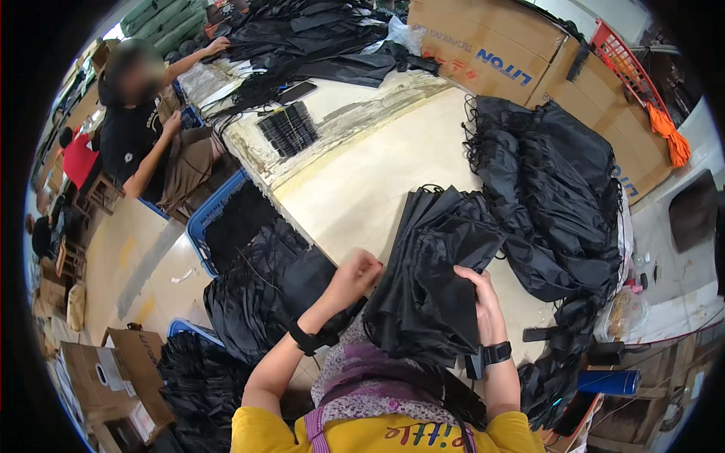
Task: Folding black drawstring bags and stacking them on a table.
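A stack of black fabric drawstring bags [434,283] lies over the near edge of the pale table, in front of my body. My right hand [487,302] grips the stack's right side, thumb on top and the other fingers hidden beneath. Just off the stack's left edge is my left hand [356,275], its fingers curled together and slightly blurred. Whatever those fingers may hold cannot be made out. Thin cord loops stick out at the stack's far end.
A larger heap of black bags [551,189] lies to the right, before cardboard boxes [491,45]. Left of the table, more black bags [260,291] overflow a blue crate [198,226]. Bundled black pieces [288,130] and a phone [297,92] lie farther back. Another person [140,121] sits at the far left.
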Tool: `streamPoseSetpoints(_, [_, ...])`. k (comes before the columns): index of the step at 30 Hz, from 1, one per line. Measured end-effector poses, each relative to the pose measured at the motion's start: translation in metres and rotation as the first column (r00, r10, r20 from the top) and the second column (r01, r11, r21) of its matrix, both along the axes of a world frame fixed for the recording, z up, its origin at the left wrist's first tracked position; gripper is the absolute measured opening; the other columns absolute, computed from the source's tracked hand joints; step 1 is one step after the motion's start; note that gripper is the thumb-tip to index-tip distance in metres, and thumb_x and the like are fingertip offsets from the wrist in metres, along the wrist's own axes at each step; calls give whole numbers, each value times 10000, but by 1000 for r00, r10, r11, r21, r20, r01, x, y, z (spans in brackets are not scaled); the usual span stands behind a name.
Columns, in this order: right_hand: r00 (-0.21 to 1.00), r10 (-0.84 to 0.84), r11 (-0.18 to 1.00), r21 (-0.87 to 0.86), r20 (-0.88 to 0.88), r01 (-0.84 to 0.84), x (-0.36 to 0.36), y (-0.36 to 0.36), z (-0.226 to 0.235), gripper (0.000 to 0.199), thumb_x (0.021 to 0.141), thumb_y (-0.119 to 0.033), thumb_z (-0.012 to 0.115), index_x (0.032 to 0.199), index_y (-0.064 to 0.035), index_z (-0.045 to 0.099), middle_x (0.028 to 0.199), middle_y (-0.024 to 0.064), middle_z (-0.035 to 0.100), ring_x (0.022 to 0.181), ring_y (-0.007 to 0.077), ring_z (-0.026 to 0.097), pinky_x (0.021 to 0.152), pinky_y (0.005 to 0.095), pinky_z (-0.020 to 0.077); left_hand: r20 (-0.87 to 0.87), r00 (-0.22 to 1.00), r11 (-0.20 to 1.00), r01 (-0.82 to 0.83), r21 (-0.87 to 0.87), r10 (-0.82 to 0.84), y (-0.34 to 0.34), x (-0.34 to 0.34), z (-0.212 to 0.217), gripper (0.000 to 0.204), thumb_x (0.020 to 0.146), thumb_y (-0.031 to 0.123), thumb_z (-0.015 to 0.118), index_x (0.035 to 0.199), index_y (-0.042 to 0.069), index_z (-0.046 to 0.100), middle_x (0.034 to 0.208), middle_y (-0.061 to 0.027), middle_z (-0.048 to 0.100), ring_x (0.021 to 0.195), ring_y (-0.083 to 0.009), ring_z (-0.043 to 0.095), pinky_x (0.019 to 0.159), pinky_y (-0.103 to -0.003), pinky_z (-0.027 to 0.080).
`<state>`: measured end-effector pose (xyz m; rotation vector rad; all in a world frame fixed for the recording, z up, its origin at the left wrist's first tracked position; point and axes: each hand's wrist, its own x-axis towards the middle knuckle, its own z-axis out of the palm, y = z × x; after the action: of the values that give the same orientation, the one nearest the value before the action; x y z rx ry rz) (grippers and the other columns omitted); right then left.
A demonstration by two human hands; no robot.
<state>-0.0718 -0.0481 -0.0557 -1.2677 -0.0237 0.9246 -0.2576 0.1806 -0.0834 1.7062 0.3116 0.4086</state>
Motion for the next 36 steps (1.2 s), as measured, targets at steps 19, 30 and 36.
streamPoseSetpoints(19, [998,-49,991,-127,-43,43,-4,-8,23,391,764,-171,736,1099,2,633,1007,83,678,867,199,647,798,305,506,39,991,962,135,-238,-129,16,-22,2,125,921,180,637,1012,97,615,716,53,566,598,-30,473,496,-186,355])
streamPoseSetpoints(30, [984,-35,999,6,175,34,-15,9,18,456,773,-73,713,1183,52,559,1043,117,665,891,195,672,784,300,553,181,790,787,501,359,-585,-36,76,227,178,878,85,646,1023,-17,664,940,-161,692,860,-225,678,771,-319,529])
streamPoseSetpoints(36, [984,-150,986,-62,94,156,-22,11,10,355,794,-91,709,1125,0,616,1042,71,670,946,173,644,833,297,517,-125,584,341,619,708,-802,-57,100,214,437,805,99,667,1216,5,553,1136,-172,580,1098,-347,552,940,-396,447])
